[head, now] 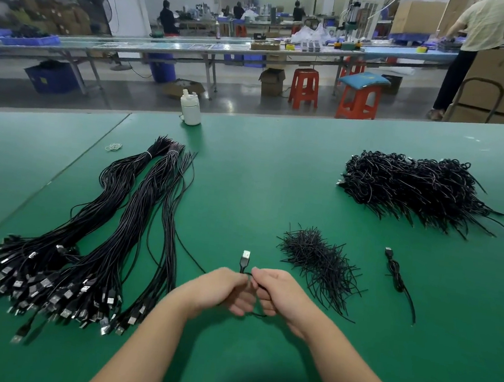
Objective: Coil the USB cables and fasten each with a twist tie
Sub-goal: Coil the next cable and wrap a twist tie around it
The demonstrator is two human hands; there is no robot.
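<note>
My left hand (219, 289) and my right hand (277, 295) meet near the table's front, both closed on one black USB cable (244, 259) whose silver plug sticks up between them. Its cord trails left toward a big bundle of straight black USB cables (110, 239) with plugs fanned at the near left. A heap of black twist ties (317, 262) lies just right of my hands. One coiled cable (396, 275) rests further right. A large pile of coiled cables (414, 191) sits at the far right.
The green table (246, 175) holds a white bottle (191, 108) at its far edge and a small white rubber band (113, 146) at the far left. Beyond are red stools, long workbenches, boxes and people working.
</note>
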